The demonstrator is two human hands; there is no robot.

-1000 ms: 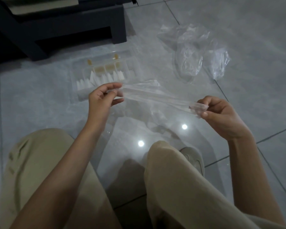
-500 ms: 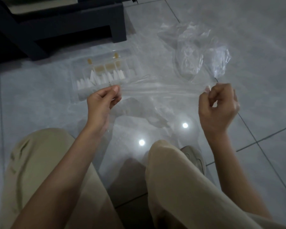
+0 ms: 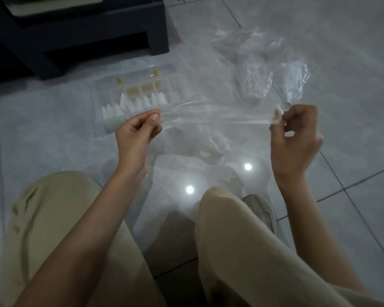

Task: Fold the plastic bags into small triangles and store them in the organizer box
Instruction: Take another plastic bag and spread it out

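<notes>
the organizer box lies on the floor — loose plastic bags right of it, dark furniture behind.

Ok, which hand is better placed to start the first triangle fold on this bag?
Probably the right hand: its fingertips pinch the narrow, bunched end of the plastic bag, ready to turn a corner over, while the left hand grips the other end.

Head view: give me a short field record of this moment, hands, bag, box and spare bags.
left grip: pinches one end of the bag
right grip: pinches the other end
bag: clear, flattened into a strip, held stretched above the floor
box: on the floor, a row of folded white triangles inside
spare bags: crumpled pile, right of box
</notes>
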